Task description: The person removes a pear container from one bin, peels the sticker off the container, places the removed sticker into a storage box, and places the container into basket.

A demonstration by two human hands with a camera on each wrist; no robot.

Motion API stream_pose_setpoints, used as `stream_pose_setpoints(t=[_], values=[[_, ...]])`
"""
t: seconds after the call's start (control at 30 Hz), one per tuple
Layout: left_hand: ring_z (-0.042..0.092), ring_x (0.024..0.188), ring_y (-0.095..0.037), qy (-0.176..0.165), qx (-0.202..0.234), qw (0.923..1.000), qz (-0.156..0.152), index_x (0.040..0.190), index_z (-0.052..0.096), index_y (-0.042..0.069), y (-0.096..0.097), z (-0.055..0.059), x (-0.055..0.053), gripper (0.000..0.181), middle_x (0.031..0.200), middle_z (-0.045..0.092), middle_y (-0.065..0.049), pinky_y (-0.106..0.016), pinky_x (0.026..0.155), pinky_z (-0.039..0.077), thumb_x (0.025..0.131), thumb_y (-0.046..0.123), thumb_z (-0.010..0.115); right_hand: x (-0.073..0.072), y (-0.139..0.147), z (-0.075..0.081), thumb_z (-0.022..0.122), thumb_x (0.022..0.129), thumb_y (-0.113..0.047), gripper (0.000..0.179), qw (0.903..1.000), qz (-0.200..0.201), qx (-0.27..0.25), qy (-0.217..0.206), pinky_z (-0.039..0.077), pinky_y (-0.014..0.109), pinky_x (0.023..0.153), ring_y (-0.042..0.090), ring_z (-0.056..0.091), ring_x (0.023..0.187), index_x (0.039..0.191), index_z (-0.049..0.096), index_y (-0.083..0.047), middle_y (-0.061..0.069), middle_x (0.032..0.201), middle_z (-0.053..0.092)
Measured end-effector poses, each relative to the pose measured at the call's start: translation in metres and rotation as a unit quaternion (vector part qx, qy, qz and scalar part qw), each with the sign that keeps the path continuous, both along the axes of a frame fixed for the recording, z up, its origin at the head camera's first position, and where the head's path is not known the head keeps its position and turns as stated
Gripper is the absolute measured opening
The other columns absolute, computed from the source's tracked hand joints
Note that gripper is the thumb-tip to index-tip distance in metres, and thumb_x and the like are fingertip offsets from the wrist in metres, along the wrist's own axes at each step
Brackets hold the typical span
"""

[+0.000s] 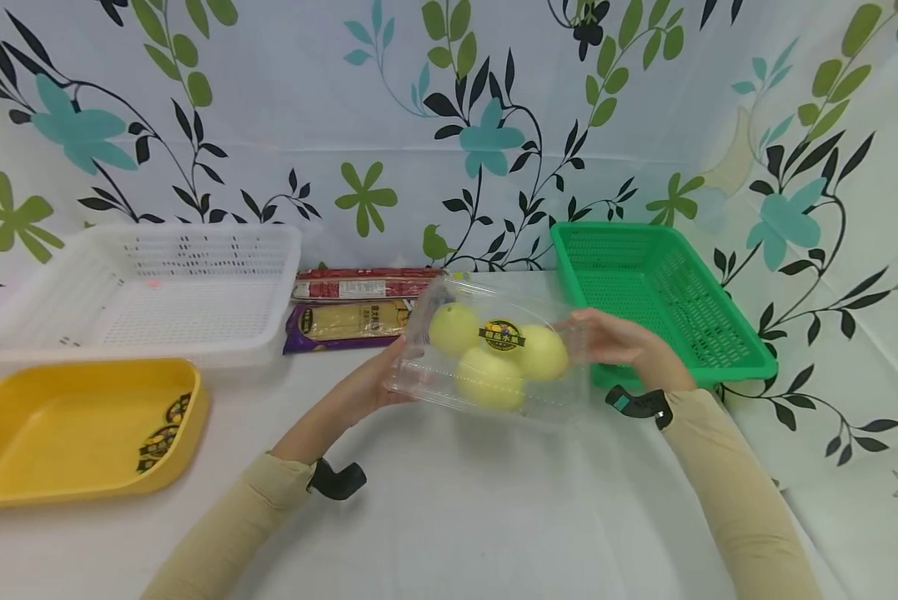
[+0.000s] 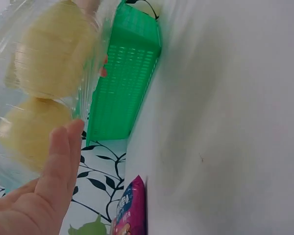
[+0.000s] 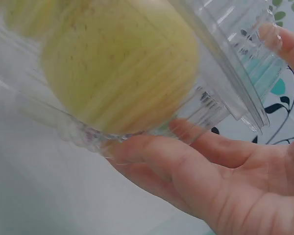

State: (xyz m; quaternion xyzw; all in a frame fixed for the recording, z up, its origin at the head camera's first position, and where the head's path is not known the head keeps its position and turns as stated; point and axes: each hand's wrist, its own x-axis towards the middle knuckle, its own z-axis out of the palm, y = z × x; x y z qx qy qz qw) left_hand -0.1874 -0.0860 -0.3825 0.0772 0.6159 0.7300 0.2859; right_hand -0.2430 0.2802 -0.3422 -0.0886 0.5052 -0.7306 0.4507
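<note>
A clear plastic fruit box (image 1: pixel 449 392) with a ridged wall and a lid is held up in front of me, slightly tilted. Inside sit three round yellow-green fruits (image 1: pixel 491 379), speckled in the right wrist view. A black and gold sticker (image 1: pixel 503 335) is on its top. My left hand (image 1: pixel 373 385) holds the box's left end, its fingertips against the plastic in the left wrist view. At the other end my right hand (image 1: pixel 612 337) grips the box, fingers underneath and thumb (image 3: pixel 272 36) by the lid rim.
Behind the left hand lie a red packet (image 1: pixel 366 285) and a purple and gold packet (image 1: pixel 347 322). A white basket (image 1: pixel 171 333) stands at left, with a yellow tray (image 1: pixel 81 483) before it holding several black and gold stickers. A green basket (image 1: pixel 666 292) is just behind my right hand.
</note>
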Motion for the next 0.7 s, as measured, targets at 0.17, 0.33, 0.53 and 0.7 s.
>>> stream_pose_setpoints(t=[0.17, 0.33, 0.53, 0.7], values=[[0.047, 0.111, -0.035, -0.004, -0.007, 0.9996, 0.025, 0.138, 0.022, -0.002, -0.008, -0.001, 0.01, 0.077, 0.128, 0.038, -0.03, -0.041, 0.087, 0.042, 0.089, 0.054, 0.04, 0.0, -0.012, -0.01, 0.04, 0.093, -0.04, 0.085, 0.9983, -0.052, -0.023, -0.014, 0.019, 0.045, 0.101, 0.037, 0.009, 0.129, 0.135, -0.018, 0.005, 0.026, 0.142, -0.009], [0.044, 0.114, -0.034, -0.013, -0.002, 0.9991, 0.041, 0.138, 0.02, -0.004, -0.021, 0.0, 0.022, 0.072, 0.129, 0.036, -0.03, -0.042, 0.092, 0.038, 0.092, 0.048, 0.038, 0.004, -0.026, -0.027, 0.045, 0.092, -0.034, 0.078, 0.9904, -0.124, -0.029, 0.052, 0.023, 0.041, 0.101, 0.041, 0.017, 0.126, 0.137, -0.003, 0.007, 0.028, 0.141, -0.002], [0.044, 0.114, -0.033, -0.018, -0.01, 0.9982, 0.057, 0.138, 0.018, -0.004, -0.038, -0.001, 0.031, 0.068, 0.13, 0.034, -0.03, -0.041, 0.092, 0.037, 0.094, 0.045, 0.035, 0.011, -0.047, -0.044, 0.062, 0.085, -0.022, 0.066, 0.9786, -0.114, -0.063, 0.159, 0.031, 0.036, 0.097, 0.022, 0.047, 0.107, 0.13, 0.022, 0.006, 0.015, 0.124, 0.038], [0.048, 0.111, -0.029, -0.035, 0.012, 0.9971, 0.067, 0.139, 0.016, -0.001, -0.046, -0.007, 0.037, 0.068, 0.129, 0.038, -0.027, -0.036, 0.089, 0.04, 0.094, 0.046, 0.036, 0.02, -0.062, -0.044, 0.064, 0.084, -0.021, 0.062, 0.9748, -0.124, -0.062, 0.175, 0.036, 0.031, 0.091, 0.019, 0.047, 0.104, 0.131, 0.028, -0.004, 0.01, 0.124, 0.037]])
